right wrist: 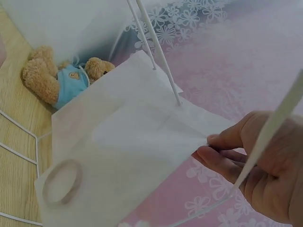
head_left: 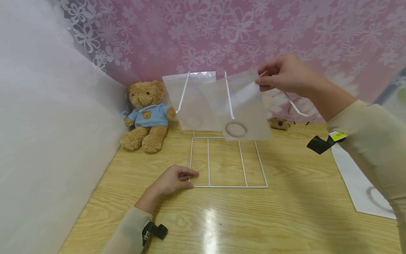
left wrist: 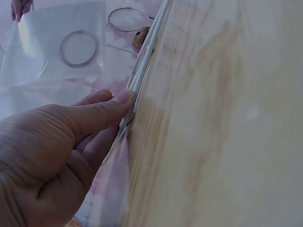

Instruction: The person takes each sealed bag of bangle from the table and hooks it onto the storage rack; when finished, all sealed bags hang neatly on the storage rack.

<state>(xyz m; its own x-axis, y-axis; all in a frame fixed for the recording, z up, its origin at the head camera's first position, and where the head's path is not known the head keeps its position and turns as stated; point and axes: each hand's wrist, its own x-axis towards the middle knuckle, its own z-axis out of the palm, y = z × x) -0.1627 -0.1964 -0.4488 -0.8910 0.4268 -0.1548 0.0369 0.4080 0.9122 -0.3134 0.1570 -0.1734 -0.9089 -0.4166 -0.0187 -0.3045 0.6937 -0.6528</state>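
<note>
A white wire display rack (head_left: 209, 165) has its base on the table and white prongs (head_left: 229, 97) pointing forward higher up. At the base's front left corner, my left hand (head_left: 172, 180) pinches the wire between thumb and fingers. My right hand (head_left: 282, 74) pinches the top right corner of a translucent flat bag (head_left: 248, 102). That bag hangs at the middle prong, and a dark ring (head_left: 236, 129) shows inside it near the bottom. Behind and to its left, a second translucent bag (head_left: 193, 95) hangs at the left prong, with a fainter ring inside.
A brown teddy bear (head_left: 147, 116) in a blue top sits left of the rack. A small brown plush head (head_left: 280, 124) lies behind on the right, below the right prong (head_left: 296, 106). Another pale bag (head_left: 358, 183) with a ring rests at the table's right side.
</note>
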